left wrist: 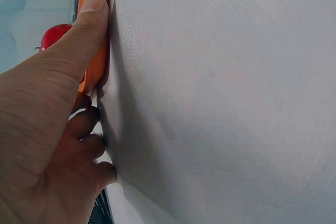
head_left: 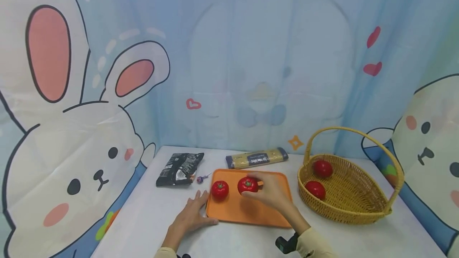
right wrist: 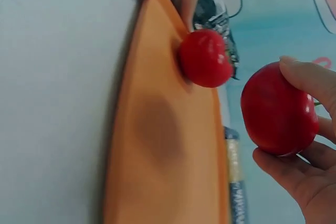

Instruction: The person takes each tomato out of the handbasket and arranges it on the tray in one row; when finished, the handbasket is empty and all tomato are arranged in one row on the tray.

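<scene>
My right hand (head_left: 269, 190) grips a red tomato (right wrist: 279, 109) with a green stem, thumb on one side and fingers on the other. That tomato is off the orange tray (head_left: 247, 214), its shadow falling on the tray below. Another red tomato (head_left: 220, 190) sits at the tray's left end. At the tray's front left corner is my left hand (head_left: 191, 214), spread and resting there. In the left wrist view its thumb (left wrist: 89, 27) lies straight along the tray's rim, while the other fingers bend loosely by the tray's side.
A wicker basket (head_left: 353, 214) with a tall handle stands right of the tray, holding two red round fruits (head_left: 322, 169). Behind the tray lies a yellow and blue pasta pack (head_left: 256, 158). To the left are a black snack bag (head_left: 180, 169) and a lollipop (head_left: 201, 179).
</scene>
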Demonstrator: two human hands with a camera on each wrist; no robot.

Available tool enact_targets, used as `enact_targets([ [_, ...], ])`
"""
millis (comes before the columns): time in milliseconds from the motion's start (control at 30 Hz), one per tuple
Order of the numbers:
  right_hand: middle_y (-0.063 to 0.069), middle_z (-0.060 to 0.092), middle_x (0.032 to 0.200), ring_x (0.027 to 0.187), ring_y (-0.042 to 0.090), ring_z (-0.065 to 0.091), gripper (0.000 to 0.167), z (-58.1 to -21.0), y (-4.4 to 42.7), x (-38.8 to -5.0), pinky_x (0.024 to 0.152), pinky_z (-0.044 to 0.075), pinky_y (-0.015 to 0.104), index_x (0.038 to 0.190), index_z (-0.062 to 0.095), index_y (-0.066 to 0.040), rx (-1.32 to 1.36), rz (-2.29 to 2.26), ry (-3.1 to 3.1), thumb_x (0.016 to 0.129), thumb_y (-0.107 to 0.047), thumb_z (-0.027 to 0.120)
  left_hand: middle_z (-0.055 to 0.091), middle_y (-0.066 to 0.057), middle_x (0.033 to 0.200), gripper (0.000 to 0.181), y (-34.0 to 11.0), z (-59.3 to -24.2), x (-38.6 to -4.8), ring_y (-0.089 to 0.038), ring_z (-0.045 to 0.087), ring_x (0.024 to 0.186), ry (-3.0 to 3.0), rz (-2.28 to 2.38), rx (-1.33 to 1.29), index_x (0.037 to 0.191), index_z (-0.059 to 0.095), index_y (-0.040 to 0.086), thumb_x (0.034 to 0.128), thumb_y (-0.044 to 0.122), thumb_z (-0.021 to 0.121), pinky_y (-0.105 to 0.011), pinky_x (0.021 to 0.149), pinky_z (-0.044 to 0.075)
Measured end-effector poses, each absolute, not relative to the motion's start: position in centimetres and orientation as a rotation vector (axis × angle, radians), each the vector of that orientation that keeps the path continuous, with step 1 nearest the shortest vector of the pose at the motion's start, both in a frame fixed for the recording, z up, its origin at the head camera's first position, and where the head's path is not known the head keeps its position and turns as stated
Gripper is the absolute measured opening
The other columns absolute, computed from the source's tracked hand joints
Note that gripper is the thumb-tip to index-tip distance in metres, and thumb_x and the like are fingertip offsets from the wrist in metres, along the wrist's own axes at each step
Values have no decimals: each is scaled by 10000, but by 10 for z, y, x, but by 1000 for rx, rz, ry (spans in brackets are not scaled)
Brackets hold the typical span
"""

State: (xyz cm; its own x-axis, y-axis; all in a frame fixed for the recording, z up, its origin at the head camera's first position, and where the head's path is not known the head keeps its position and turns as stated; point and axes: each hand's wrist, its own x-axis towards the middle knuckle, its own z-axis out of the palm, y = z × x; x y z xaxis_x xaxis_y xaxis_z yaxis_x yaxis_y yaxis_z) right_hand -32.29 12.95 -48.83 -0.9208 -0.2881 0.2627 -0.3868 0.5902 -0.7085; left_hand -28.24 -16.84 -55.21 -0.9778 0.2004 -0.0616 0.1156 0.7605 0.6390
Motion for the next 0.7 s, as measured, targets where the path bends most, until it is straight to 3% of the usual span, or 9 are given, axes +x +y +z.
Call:
enact_targets([
  [300, 116, 755, 1291, 1150, 291, 694, 659, -522, 110, -332, 919, 661, 445, 1348, 733, -13, 523, 1316, -2702, 781, -222, 997, 272, -285, 1733, 1093, -169, -550, -283, -715, 227, 1499, 2818, 1014, 230, 1656, 431, 86, 789, 503, 950, -834, 1164, 285],
  [700, 165, 720, 1334, 1236, 359, 661, 644, -544, 97, -341, 1047, 595, 548, 1369, 703, -15, 436, 1335, -2707, 814, -196, 974, 267, -291, 1731, 1086, -168, -553, -283, -723, 218, 1496, 2811, 1027, 241, 1651, 436, 80, 793, 503, 948, -830, 1174, 272],
])
